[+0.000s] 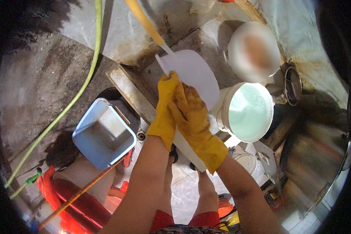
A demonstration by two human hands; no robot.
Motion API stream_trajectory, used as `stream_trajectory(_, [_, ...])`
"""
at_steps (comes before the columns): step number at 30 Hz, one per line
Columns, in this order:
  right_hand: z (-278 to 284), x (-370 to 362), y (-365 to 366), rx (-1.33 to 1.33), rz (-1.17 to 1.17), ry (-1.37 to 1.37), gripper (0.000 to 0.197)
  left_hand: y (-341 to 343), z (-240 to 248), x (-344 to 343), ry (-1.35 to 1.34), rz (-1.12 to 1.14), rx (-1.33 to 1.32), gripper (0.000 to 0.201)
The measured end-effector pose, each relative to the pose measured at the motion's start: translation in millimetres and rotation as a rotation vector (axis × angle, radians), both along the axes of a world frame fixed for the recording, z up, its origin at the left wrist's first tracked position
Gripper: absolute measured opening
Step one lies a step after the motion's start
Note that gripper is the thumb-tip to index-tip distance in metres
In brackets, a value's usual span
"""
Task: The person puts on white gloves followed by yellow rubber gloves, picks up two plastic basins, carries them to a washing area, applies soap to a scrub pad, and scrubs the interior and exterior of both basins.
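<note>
Both my hands wear yellow rubber gloves and meet close together in the middle. My left hand [167, 99] is closed on the near-left edge of a pale plastic piece [199, 72], rounded at the corners like a lid or shallow tub. Across its surface and against the left glove lies my right hand [193, 113], fingers pressed together; what is under its palm is hidden. From above, a yellow hose [146, 23] lets a stream of water fall onto the pale piece. Beneath it lies a low stone-edged basin [130, 91].
Right of my hands stands a white bucket [225, 111] of pale green liquid, with another white container [275, 66] behind it. A blue square tub [84, 142] stands at left, near an orange pole [82, 193]. A green hose [76, 97] runs down the left side.
</note>
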State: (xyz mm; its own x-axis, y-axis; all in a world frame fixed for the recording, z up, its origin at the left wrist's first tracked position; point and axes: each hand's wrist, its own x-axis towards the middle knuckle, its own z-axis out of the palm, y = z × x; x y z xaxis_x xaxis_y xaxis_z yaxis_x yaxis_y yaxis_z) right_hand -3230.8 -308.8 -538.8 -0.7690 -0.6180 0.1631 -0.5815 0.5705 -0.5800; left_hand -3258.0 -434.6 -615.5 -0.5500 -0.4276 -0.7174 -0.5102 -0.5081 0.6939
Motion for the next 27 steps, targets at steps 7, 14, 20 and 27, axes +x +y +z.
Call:
stream_trajectory(7, [-5.1, 10.3, 67.0, 0.134, -0.132, 0.013, 0.064, -23.7, 6.0, -19.8, 0.155, 0.455, 0.204, 0.04])
stream_trajectory(14, [-32.3, 36.6, 93.7, -0.529, -0.829, -0.756, 0.066, -58.5, -26.6, 6.6, 0.122, 0.697, 0.645, 0.053])
stream_trajectory(20, [14.4, -52.1, 62.1, -1.12, -1.079, -1.411, 0.072, -3.8, -46.9, 81.2, 0.081, 0.718, 0.604, 0.058])
stream_trajectory(27, [19.5, -70.5, 55.8, -1.077, -0.646, -1.31, 0.059, 67.5, -37.6, 105.8, 0.037, 0.68, 0.65, 0.064])
